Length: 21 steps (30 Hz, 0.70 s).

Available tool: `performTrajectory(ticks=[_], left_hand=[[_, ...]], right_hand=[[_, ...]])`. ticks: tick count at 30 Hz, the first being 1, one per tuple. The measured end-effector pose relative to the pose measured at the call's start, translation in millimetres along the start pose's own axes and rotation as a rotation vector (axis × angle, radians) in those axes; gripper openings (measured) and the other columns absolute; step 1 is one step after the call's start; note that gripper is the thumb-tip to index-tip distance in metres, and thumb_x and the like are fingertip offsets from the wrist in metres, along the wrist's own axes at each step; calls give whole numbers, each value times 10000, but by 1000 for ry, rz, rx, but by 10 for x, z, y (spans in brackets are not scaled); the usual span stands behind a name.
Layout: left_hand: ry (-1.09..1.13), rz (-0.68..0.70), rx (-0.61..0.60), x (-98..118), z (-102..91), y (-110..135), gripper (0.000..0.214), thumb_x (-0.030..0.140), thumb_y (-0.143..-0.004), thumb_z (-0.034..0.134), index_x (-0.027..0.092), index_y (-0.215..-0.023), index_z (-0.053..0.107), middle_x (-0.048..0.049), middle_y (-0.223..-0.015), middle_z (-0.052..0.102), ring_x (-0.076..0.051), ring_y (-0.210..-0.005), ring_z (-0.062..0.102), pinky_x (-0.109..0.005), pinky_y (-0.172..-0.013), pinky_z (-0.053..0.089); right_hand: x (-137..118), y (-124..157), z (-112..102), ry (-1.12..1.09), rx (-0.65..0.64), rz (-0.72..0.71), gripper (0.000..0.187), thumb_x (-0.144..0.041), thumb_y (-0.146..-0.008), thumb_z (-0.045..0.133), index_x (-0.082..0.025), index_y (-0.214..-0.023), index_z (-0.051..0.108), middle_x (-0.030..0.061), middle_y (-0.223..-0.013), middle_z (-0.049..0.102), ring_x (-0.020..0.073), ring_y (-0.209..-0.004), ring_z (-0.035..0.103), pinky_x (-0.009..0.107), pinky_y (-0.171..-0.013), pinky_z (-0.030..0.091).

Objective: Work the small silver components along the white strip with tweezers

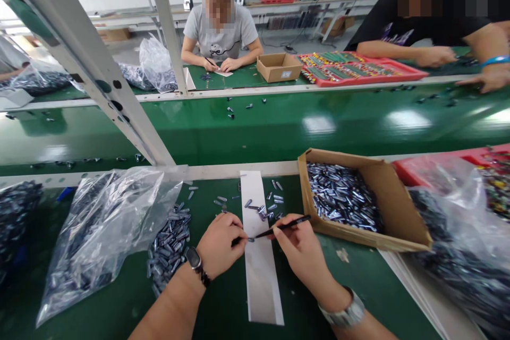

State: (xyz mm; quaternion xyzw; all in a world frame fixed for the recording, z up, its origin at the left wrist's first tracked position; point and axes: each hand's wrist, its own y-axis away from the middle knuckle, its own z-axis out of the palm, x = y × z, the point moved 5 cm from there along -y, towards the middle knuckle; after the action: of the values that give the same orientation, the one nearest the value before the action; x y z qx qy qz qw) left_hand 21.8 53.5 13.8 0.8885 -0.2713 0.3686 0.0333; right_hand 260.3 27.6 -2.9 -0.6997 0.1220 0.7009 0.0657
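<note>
Two hands on the job from my remote view: my right hand (300, 252) pinches a black pick (283, 226) at a tiny metal part (251, 239), my curled left hand's (218, 244) hold is unclear, few parts (261, 210) sit on the white strip (261, 287), cardboard box (392, 207) heaped.

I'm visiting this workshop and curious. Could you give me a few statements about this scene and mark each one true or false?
1. The right hand holds a thin black pen-like tool. True.
2. The cardboard box beside the hands is empty. False: it is full of small shiny metal parts.
3. A white strip lies on the green bench under the hands. True.
4. The person seated opposite wears a red shirt. False: it is a grey T-shirt.
5. The left hand touches nothing. False: it pinches a small metal part.
</note>
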Motion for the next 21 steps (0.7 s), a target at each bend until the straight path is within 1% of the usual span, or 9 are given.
performTrajectory(ticks=[4,8,11,15,16,18,19,21], left_hand=[[-80,59,-63,41,-9,6,223,87,-1099,890,274,-1145,1004,-69,-1184,887,-273,-1107,840,-401,-1032,725],[-242,104,-158,91,26,36,262,76,-1149,853,288,-1211,994,-69,-1238,890,-282,-1178,839,-414,-1058,719],[-288,85,-153,102,53,58,274,77,-1158,836,296,-1222,989,-69,-1234,886,-285,-1193,838,-424,-1065,720],[-144,105,-45,88,44,61,254,69,-1091,840,280,-1155,965,-62,-1179,877,-270,-1121,847,-414,-1063,733],[-99,104,-1,61,24,56,236,77,-1065,847,272,-1149,950,-60,-1157,872,-268,-1093,846,-410,-1049,739],[-64,67,126,-31,-52,45,203,102,-1035,845,259,-1140,920,-62,-1120,861,-276,-1060,842,-412,-1021,748],[-89,27,206,-93,-106,44,196,110,-1042,829,254,-1146,912,-70,-1119,860,-286,-1063,842,-422,-1017,750],[-220,-84,356,-213,-222,57,226,116,-1088,781,248,-1199,927,-100,-1173,877,-319,-1114,848,-469,-1045,747]], right_hand=[[1,1,0,14,-18,-19,778,-1045,-890,995,-351,-1015,668,77,-939,844,363,-774,927,573,-772,867],[-7,11,-41,16,-22,-51,770,-1042,-912,986,-347,-1035,678,88,-961,848,349,-779,910,561,-770,861],[17,26,-66,-17,-23,-59,727,-989,-949,996,-342,-1073,687,93,-1018,861,335,-783,907,530,-730,852],[42,44,4,-35,-40,-94,667,-931,-982,995,-341,-1054,692,68,-971,855,299,-746,880,494,-729,853],[29,47,26,-34,-42,-108,648,-912,-988,999,-342,-1045,693,61,-952,853,296,-738,877,486,-723,851],[-39,57,13,-37,-20,-158,601,-852,-1006,1016,-346,-1032,694,52,-925,856,295,-719,880,466,-687,839],[-95,67,-45,-42,18,-201,570,-805,-1019,1030,-346,-1037,693,49,-922,861,294,-710,883,457,-666,831],[-227,101,-286,-54,154,-313,508,-684,-1045,1059,-342,-1068,684,54,-950,883,292,-699,893,444,-634,811]])
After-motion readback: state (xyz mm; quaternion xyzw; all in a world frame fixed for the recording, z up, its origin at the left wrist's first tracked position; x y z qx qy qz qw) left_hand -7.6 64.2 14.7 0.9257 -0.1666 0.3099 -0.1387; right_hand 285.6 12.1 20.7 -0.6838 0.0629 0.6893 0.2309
